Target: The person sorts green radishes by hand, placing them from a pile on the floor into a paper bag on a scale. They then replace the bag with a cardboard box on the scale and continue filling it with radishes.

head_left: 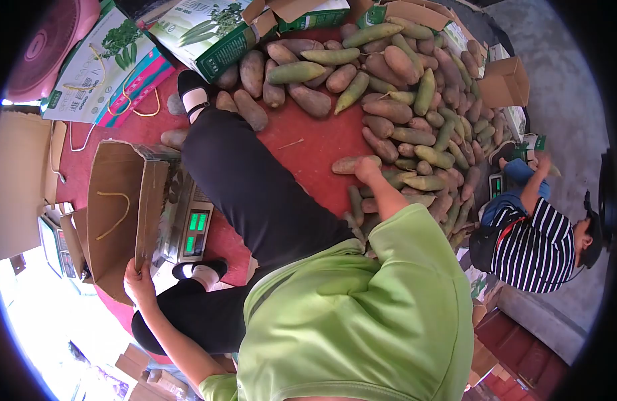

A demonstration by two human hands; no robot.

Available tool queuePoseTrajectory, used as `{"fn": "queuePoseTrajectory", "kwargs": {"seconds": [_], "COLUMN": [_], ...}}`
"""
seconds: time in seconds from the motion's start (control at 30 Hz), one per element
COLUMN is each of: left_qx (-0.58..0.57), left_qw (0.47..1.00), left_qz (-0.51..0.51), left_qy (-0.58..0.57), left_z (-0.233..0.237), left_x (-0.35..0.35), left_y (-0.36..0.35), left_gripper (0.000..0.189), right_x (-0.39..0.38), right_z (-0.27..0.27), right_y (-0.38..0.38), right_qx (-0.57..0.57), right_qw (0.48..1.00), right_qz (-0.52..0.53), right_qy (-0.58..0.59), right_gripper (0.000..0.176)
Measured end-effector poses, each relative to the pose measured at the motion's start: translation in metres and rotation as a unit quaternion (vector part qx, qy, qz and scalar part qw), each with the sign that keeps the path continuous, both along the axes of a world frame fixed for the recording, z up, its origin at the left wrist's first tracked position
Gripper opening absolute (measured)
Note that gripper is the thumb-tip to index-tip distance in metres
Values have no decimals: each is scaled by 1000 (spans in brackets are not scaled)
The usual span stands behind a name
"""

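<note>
On a red floor mat heaped with green and brown produce, a seated person's right hand is closing around one brown piece at the pile's edge. The left hand is gripping a cardboard box beside a scale.

The scale stands on the mat. Just left of the scale lies an open carton, touching it, with the left hand on its near edge. Right of the scale, past the person's leg, lies the pile of tubers; the right hand holds one tuber there. Behind the scale stand printed boxes. Far right of it sits a co-worker.
</note>
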State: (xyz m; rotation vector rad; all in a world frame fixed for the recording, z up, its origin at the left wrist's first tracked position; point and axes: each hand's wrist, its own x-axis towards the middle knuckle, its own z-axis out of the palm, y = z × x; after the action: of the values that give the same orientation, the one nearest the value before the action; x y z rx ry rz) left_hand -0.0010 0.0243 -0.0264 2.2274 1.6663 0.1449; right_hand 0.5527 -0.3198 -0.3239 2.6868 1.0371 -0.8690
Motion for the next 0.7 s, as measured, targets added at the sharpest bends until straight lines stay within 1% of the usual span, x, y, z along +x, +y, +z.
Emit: {"fn": "queuePoseTrajectory", "kwargs": {"seconds": [0.03, 0.07, 0.1, 0.17, 0.2, 0.27, 0.3, 0.37, 0.4, 0.43, 0.5, 0.53, 0.6, 0.63, 0.7], "left_qx": [-1, -2, -2, -7, -10, -6, -2, 10, 22, 23, 42, 42, 19, 18, 23], "left_qw": [1000, 1000, 1000, 1000, 1000, 1000, 1000, 1000, 999, 999, 999, 999, 1000, 1000, 1000], "left_qz": [0, 4, 10, 13, 15, 17, 18, 12, 4, 7, -4, -2, 6, 7, 7], "left_qy": [2, -3, -7, 0, 7, 8, 7, 15, 23, 23, 23, 25, -4, -3, -18], "left_z": [0, -1, -1, 2, 3, 2, 2, 3, 4, 3, 0, -1, -2, -3, -5], "left_x": [0, 0, 0, 3, 4, 4, 5, 7, 8, 8, 5, 3, 1, 0, -2], "left_y": [0, 0, 0, -1, -2, -3, -3, -4, -4, -4, -4, -3, -2, -2, -2], "left_gripper": [14, 14, 14, 14, 13, 13, 13, 12, 12, 12, 13, 13, 13, 13, 12], "right_x": [3, 11, 16, 42, 48, 59, 64, 81, 89, 93, 99, 100, 96, 93, 86], "right_z": [17, 38, 59, 71, 83, 109, 109, 112, 108, 102, 94, 88, 84, 86, 89], "right_y": [5, 9, 16, 16, 23, 38, 38, 35, 35, 34, 37, 39, 46, 50, 57], "right_qx": [-1, 41, 82, 137, 137, 128, 128, 127, 127, 129, 151, 150, 172, 170, 125], "right_qw": [1000, 992, 969, 945, 945, 911, 912, 905, 903, 904, 884, 885, 876, 877, 878], "right_qz": [0, -118, -234, -293, -292, -369, -368, -391, -396, -394, -436, -434, -447, -446, -456], "right_qy": [2, -11, -25, -51, -49, -132, -131, -107, -106, -105, -80, -79, -55, -55, -71], "right_gripper": [27, 24, 24, 38, 38, 58, 58, 69, 77, 77, 82, 82, 88, 88, 80]}}
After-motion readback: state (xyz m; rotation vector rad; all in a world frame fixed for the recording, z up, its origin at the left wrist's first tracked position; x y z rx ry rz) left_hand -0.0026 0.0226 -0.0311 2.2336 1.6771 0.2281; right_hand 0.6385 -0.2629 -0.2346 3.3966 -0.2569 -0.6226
